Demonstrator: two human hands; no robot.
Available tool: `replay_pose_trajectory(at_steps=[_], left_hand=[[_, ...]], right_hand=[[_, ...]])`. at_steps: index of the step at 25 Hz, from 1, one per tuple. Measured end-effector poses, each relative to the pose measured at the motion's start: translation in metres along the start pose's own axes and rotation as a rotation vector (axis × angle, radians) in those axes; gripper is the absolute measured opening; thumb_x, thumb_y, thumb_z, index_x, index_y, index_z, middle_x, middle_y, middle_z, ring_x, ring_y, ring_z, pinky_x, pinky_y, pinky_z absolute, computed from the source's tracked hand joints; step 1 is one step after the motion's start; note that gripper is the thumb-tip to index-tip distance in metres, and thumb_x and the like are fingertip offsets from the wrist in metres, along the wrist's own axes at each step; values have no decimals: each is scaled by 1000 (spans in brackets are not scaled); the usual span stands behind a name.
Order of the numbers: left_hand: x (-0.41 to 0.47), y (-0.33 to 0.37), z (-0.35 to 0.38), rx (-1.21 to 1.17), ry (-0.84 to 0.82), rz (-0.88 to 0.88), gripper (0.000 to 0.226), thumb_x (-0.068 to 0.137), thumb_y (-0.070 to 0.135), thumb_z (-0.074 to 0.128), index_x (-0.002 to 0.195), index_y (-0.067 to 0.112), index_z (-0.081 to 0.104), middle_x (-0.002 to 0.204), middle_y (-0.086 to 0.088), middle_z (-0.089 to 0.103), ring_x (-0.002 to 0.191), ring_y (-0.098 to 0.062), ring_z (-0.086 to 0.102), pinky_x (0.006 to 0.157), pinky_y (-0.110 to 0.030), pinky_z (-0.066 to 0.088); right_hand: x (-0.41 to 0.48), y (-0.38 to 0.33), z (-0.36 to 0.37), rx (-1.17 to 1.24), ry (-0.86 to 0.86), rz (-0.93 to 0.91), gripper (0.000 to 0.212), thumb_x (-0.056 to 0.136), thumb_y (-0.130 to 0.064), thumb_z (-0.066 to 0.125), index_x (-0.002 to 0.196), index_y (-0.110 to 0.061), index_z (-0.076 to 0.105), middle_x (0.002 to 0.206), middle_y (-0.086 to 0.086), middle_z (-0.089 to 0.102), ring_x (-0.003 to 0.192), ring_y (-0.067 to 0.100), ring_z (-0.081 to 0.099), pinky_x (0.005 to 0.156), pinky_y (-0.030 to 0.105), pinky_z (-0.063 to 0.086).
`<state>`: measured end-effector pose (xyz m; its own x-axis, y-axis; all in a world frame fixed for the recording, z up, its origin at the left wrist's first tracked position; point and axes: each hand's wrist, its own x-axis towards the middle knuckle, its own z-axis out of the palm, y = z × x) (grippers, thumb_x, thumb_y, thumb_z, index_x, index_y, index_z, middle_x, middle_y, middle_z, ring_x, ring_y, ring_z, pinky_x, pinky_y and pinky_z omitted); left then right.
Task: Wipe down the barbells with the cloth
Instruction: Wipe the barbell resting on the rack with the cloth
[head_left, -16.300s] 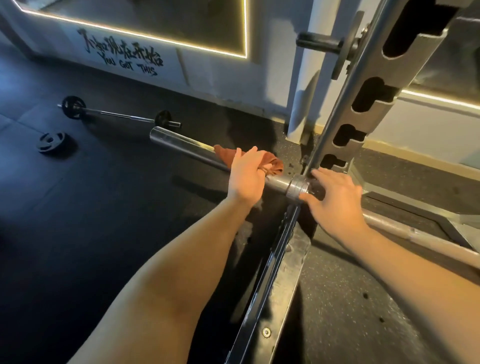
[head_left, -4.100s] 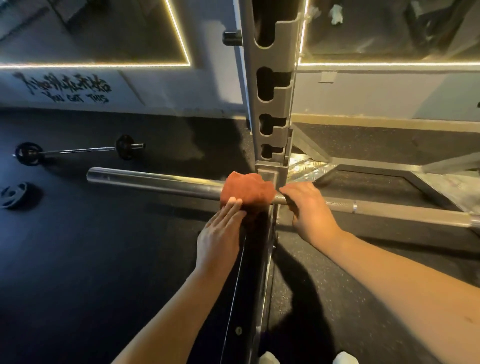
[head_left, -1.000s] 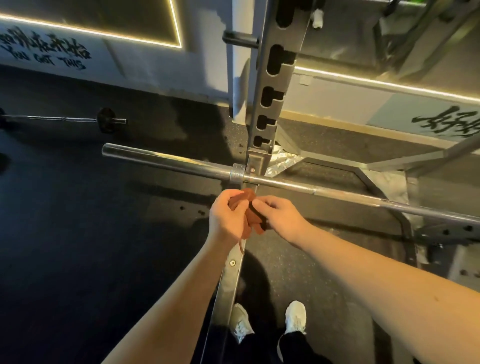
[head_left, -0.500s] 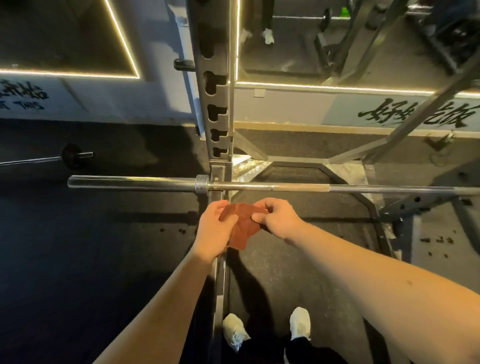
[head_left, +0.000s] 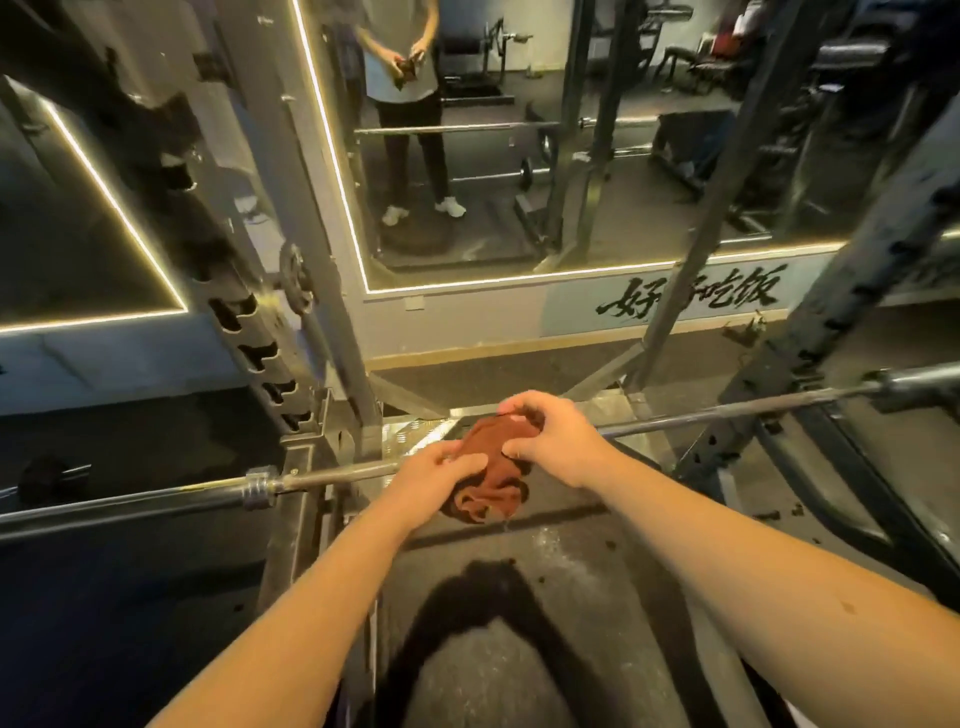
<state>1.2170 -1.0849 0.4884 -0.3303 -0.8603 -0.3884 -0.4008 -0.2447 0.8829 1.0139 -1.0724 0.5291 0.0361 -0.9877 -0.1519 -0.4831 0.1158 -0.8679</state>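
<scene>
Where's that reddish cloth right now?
Middle of the head view: the cloth is bunched between the left hand and right hand, at the barbell, just right of the rack upright.

One long chrome barbell (head_left: 337, 475), one crumpled rust-red cloth (head_left: 493, 457), two bare grips, left grip (head_left: 436, 480) and right grip (head_left: 558, 441), two light-edged wall mirrors (head_left: 78, 244) (head_left: 649, 208).

Barbell (head_left: 332, 475) ends run off left and right edges — mid-shaft hidden behind cloth (head_left: 493, 467), left hand (head_left: 431, 480), right hand (head_left: 550, 441). Wall lettering (head_left: 748, 291) partly blocked by rack post (head_left: 707, 218).
</scene>
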Motion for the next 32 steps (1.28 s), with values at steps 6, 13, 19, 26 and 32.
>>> replay_pose_trajectory(at_steps=[6, 13, 19, 26, 32], left_hand=[[34, 117, 114, 77, -5, 81, 31, 77, 40, 76, 90, 12, 75, 88, -4, 74, 84, -20, 65, 75, -32, 46], [66, 230, 232, 38, -27, 323, 38, 81, 48, 75, 105, 19, 69, 94, 2, 76, 91, -18, 71, 89, -43, 55], [108, 324, 285, 236, 40, 562, 35, 80, 31, 84, 77, 21, 51, 77, 5, 58, 74, -13, 54, 73, -32, 47], [140, 402, 306, 594, 36, 645, 36, 80, 28, 83, 90, 16, 51, 88, -2, 59, 81, -20, 56, 70, -36, 44], [157, 473, 345, 485, -239, 735, 77, 81, 33, 86, 143, 24, 41, 126, 0, 54, 104, -16, 57, 82, -26, 44]], right_hand=[[-32, 22, -175, 58, 37, -115, 59, 78, 3, 80, 131, -19, 66, 118, -5, 70, 104, 5, 68, 81, 15, 55], [-55, 49, -342, 128, 245, -98, 54, 83, 1, 79, 133, -14, 63, 122, 5, 70, 100, 2, 67, 77, 15, 58], [-61, 65, -398, 845, 262, 406, 19, 96, -7, 66, 115, -4, 66, 118, 14, 65, 95, 24, 67, 68, 38, 62], [-77, 50, -464, 439, 536, 225, 60, 76, 13, 79, 127, -14, 63, 115, 6, 63, 102, 20, 63, 83, 33, 55], [-84, 48, -540, -590, 618, 145, 18, 83, -20, 82, 101, -22, 80, 93, -4, 73, 88, 11, 67, 84, 31, 54]])
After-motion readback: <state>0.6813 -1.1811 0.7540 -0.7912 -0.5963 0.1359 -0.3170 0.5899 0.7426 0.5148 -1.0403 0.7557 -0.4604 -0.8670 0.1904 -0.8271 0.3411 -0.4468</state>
